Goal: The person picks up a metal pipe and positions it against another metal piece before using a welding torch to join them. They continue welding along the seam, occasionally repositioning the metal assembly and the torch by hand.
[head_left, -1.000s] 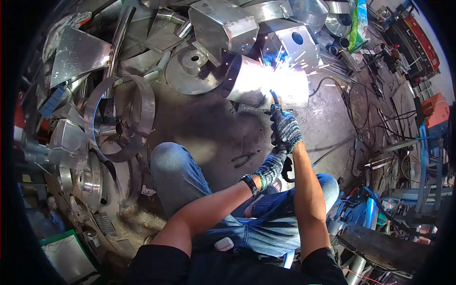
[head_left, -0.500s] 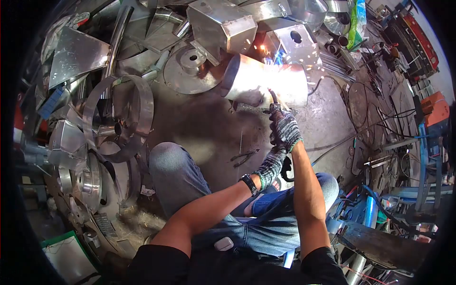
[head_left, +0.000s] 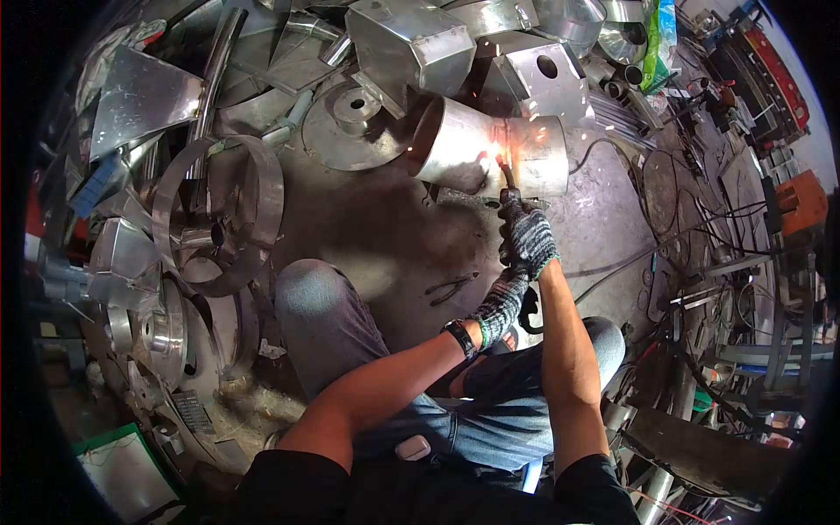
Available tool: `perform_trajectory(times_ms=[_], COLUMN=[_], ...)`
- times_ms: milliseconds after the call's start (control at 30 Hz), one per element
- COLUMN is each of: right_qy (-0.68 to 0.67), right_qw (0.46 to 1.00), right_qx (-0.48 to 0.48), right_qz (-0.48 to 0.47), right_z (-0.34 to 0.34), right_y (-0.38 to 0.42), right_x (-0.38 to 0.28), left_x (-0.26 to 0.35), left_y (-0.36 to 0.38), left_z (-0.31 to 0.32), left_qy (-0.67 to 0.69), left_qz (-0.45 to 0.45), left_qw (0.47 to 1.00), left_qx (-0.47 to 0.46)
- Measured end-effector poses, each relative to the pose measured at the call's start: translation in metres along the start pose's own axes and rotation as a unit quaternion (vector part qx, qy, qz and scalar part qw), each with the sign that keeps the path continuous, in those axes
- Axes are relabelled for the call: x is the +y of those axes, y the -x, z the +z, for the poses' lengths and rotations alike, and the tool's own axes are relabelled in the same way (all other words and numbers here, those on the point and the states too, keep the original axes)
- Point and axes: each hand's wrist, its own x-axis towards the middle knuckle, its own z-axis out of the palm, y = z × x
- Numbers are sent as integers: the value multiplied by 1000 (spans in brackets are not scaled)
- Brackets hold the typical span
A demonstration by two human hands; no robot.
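Observation:
In a striped knit glove, my right hand [head_left: 530,241] is closed around a welding torch [head_left: 508,178], whose bent neck points up at a metal tube [head_left: 451,144]. My left hand [head_left: 500,308], gloved too, is closed just behind and below the right one, on the rear of the torch. What its fingers grip is partly hidden. The flared tube lies on its side, its open end facing left. A reddish glow and a few sparks show on the seam at the torch tip.
Pliers [head_left: 451,287] lie on the floor before my knees. Left of them stand metal rings [head_left: 271,197]; a round disc [head_left: 328,140] and a boxy sheet-metal part [head_left: 411,48] sit behind. A perforated bracket [head_left: 560,83] is beyond the tube. Cables [head_left: 612,262] run along the right.
The bright white-blue arc has died down to a reddish glow, and the sparks are fewer. Both hands and the torch stay in nearly the same place.

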Motion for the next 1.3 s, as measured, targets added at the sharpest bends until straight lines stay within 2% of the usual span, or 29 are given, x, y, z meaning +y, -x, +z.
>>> perform_trajectory(times_ms=[33, 167, 200, 233, 267, 300, 367, 400, 467, 600, 667, 700, 767, 800, 833, 867, 900, 1067, 1100, 1133, 1300], right_qy=[-62, -31, 18, 68, 228, 228, 336, 336, 104, 101, 35, 36, 22, 21, 73, 123, 123, 55, -46, -67, -91], right_qw=[986, 986, 1000, 991, 968, 968, 925, 925, 971, 971, 999, 999, 995, 995, 996, 974, 974, 986, 989, 988, 984], right_qx=[21, 13, -7, -28, -88, -88, -83, -83, -18, -22, -20, -20, 0, 1, -7, -14, -14, -25, 19, 35, 36], right_qz=[154, 161, 24, -114, -61, -61, -156, -156, -214, -215, 5, 4, 97, 97, -46, -187, -187, -157, 136, 138, 148], right_z=[6, 4, 0, -1, -9, -12, -14, -12, -6, -6, 1, 1, 1, -1, -5, -7, -8, -6, 3, 5, 5], right_y=[20, 8, -4, -6, -10, -15, -26, -29, -27, -16, 10, 12, 12, 2, -13, -21, -20, -16, 10, 14, 16], right_x=[-49, -22, 8, 13, 14, 20, 41, 48, 52, 32, -20, -25, -31, -12, 21, 40, 38, 34, -25, -34, -44], left_x=[-1, -13, -11, -13, -17, -20, -12, -1, 5, -12, -12, -6, -2, 0, 0, -1, -5, -23, -18, -12, 11], left_y=[0, -11, -9, -9, -11, -14, -9, 0, 4, -8, -9, -5, -2, -1, -1, -2, -4, -15, -11, -7, 2], left_z=[-1, 0, -1, -1, -2, -4, -3, -1, 1, -2, -3, -2, -1, -1, 0, 1, 1, -2, -5, -7, -2], left_qy=[-101, -41, 22, 86, 86, 69, 53, 73, 93, 126, 120, 94, 69, 85, 101, 101, 96, 54, -29, -112, -123], left_qz=[52, -16, -23, -29, -30, -13, 4, -12, -28, -33, -30, -26, -22, -35, -49, -49, -39, -18, 1, 20, 12], left_qw=[993, 999, 1000, 996, 996, 997, 998, 997, 994, 990, 991, 994, 997, 995, 993, 993, 994, 998, 1000, 994, 992], left_qx=[30, 24, 0, -23, -23, -23, -23, -31, -40, -44, -48, -44, -40, -41, -42, -43, -33, -1, 2, 6, 18])
